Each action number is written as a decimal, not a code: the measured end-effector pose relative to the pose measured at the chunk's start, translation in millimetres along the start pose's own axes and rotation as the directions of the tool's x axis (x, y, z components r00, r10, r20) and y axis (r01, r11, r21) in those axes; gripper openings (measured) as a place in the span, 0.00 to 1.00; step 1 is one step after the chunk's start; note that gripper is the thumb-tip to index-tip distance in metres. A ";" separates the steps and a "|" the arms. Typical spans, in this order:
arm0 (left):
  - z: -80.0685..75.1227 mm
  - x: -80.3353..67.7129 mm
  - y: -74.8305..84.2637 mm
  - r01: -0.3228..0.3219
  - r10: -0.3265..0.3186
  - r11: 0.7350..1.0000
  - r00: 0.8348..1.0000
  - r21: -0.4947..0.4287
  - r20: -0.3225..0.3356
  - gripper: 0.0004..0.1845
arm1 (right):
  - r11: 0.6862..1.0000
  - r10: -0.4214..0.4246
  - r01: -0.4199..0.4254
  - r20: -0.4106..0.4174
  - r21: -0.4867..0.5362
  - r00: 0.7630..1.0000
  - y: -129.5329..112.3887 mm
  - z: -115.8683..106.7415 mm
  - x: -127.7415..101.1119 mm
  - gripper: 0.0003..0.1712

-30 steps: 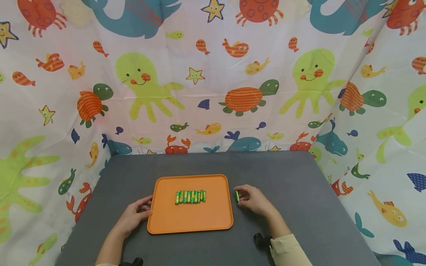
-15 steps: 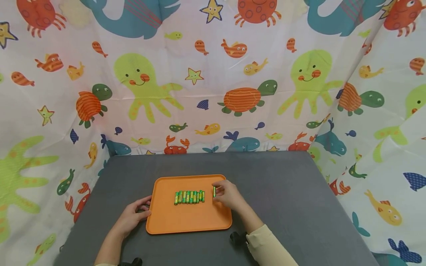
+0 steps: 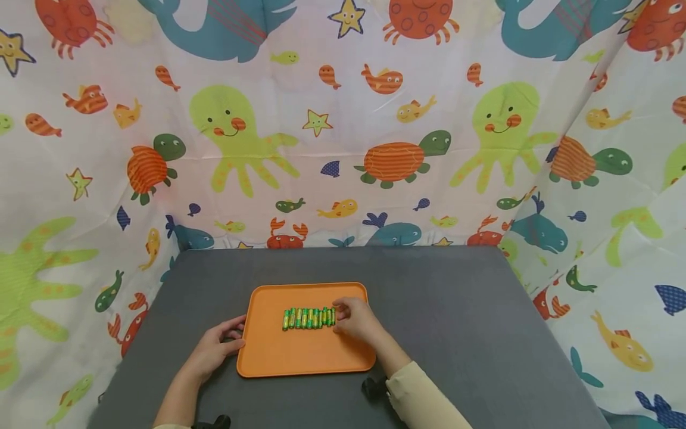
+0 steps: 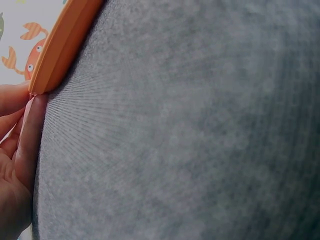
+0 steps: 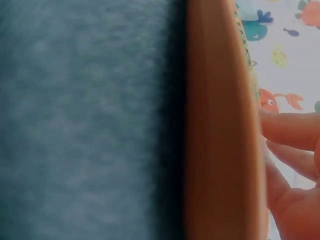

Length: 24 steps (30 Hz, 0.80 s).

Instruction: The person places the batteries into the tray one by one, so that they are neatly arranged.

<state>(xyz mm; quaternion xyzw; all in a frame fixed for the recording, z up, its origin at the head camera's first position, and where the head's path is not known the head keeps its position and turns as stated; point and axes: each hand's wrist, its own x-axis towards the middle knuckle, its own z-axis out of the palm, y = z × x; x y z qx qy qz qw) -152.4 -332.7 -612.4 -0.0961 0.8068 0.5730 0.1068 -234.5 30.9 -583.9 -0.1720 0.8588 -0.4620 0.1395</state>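
An orange tray (image 3: 305,360) lies on the table with a row of green-and-yellow batteries (image 3: 302,318) standing side by side in its middle. My left hand (image 3: 211,348) rests at the tray's left edge, its fingertips and thumb touching the rim; the left wrist view shows the fingertips against the tray's corner. Over the tray's right part, my right hand (image 3: 358,322) pinches a battery (image 3: 333,316) between thumb and fingers at the right end of the row. In the right wrist view, the tray's wall hides most of that battery and the fingertips.
Dark grey cloth covers the table (image 3: 439,298). A curtain (image 3: 343,149) printed with sea animals hangs behind and along both sides. Dark wrist devices (image 3: 375,388) are worn near both wrists.
My right hand has carried a battery from beside the tray's right edge leftward over the tray to the row's right end. My left hand stays at the tray's left edge.
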 end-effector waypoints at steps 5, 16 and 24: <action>0.0 -0.5 0.2 0.011 -0.011 1.000 1.000 0.001 -0.008 0.33 | 1.000 0.011 -0.011 -0.016 -0.008 1.000 2.5 0.0 -3.8 0.32; -4.7 -2.5 2.9 0.031 -0.030 0.999 0.999 0.030 -0.027 0.33 | 0.989 -0.145 0.148 -0.216 -0.001 0.966 5.5 -27.2 -44.7 0.23; -18.5 -16.9 5.4 -0.060 0.060 0.998 0.998 -0.026 -0.001 0.32 | 0.956 -0.290 0.240 -0.409 -0.170 0.865 34.0 -91.6 -103.3 0.20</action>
